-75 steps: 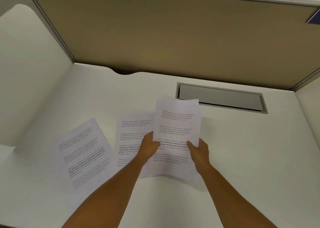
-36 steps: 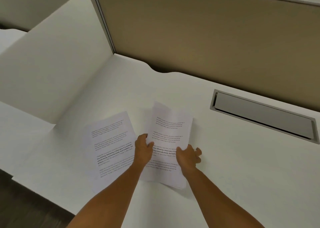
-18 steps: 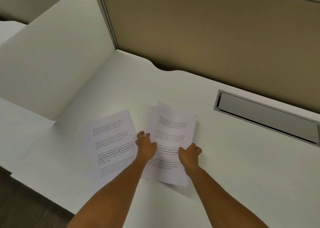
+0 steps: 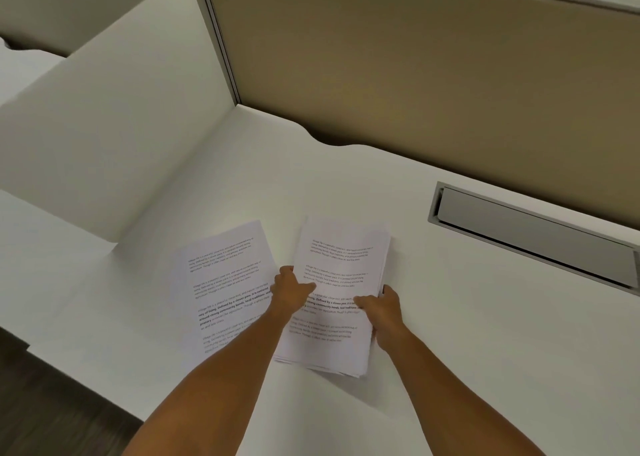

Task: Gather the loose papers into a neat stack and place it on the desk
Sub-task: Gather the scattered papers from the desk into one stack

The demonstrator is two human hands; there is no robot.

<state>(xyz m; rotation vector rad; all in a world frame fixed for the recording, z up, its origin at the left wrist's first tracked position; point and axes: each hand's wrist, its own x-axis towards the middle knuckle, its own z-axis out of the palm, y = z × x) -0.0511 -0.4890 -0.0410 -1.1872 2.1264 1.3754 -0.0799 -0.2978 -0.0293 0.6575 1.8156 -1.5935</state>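
Observation:
A stack of printed white papers (image 4: 337,265) lies on the white desk (image 4: 485,334), its layered edges showing at the near end. My left hand (image 4: 289,291) grips the stack's left edge, thumb on top. On the right edge my right hand (image 4: 382,308) holds it the same way. One loose printed sheet (image 4: 225,282) lies flat on the desk just left of the stack, partly under my left forearm.
A grey recessed cable tray (image 4: 533,237) is set into the desk at the right. A tan partition (image 4: 415,75) closes the back and a white side panel (image 4: 104,126) the left. The desk's front-left edge (image 4: 86,383) drops to dark floor.
The sheets held up in both hands came down onto the sheet in the middle and now form one stack on the desk. My view has swung left, and my hands have closed on the stack's sides.

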